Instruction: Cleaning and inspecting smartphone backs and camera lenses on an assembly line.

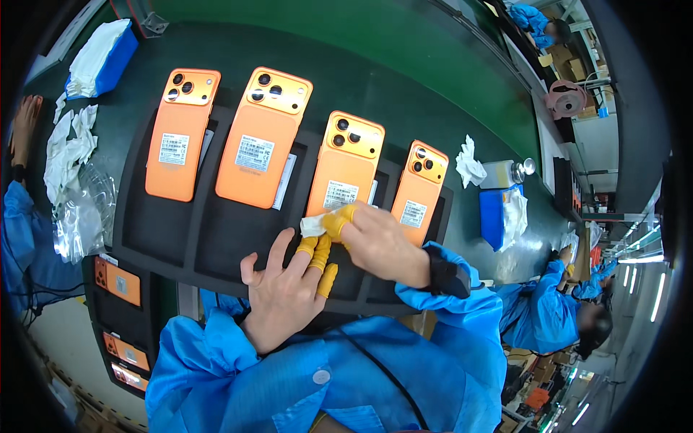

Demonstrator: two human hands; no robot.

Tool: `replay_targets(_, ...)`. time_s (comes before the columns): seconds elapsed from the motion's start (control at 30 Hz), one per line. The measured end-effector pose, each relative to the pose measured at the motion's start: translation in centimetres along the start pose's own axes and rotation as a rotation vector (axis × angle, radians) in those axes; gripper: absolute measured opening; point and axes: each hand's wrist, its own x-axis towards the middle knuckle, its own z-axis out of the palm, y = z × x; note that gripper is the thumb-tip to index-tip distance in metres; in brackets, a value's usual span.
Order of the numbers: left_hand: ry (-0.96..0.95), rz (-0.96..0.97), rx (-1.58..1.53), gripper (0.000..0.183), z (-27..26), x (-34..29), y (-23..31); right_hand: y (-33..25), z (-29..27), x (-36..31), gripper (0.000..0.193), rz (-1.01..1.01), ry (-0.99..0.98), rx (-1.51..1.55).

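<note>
Several orange phones lie face down in a black tray (216,256), each with a white label on its back. My right hand (382,242), bent at the fingers and with yellow finger cots, pinches a white wipe (312,226) at the lower end of the third phone from the left (346,159). Just below, my left hand (285,296) is palm down with its fingers spread. Its cot-covered fingertips reach the wipe and that phone's bottom edge; exact contact is hidden. To the right lies a smaller phone (420,187); to the left are two others (263,137), (182,137).
Blue boxes of white wipes stand at far left (115,68) and right (492,216). Beside the right one is a metal-topped bottle (505,173). Crumpled wipes (68,155) and clear plastic (83,216) lie left. Another tray (94,303) of phones sits lower left. Co-workers (548,310) flank the bench.
</note>
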Motion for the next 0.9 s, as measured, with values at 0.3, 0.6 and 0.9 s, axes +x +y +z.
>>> replay_targets(0.3, 0.159, 0.000, 0.006, 0.017, 1.0, -0.3, -0.2, 1.7, -0.6, 0.2, 0.022, 0.168, 0.138, -0.022)
replay_targets(0.6, 0.188, -0.004, 0.005, 0.017, 0.8, -0.3, -0.5, 3.3, -0.6, 3.8, 0.026, 0.216, 0.218, -0.141)
replay_targets(0.9, 0.128, 0.091, -0.235, 0.027, -2.8, -1.0, -3.4, -0.4, -0.1, 2.3, 0.017, 0.016, 0.077, 0.036)
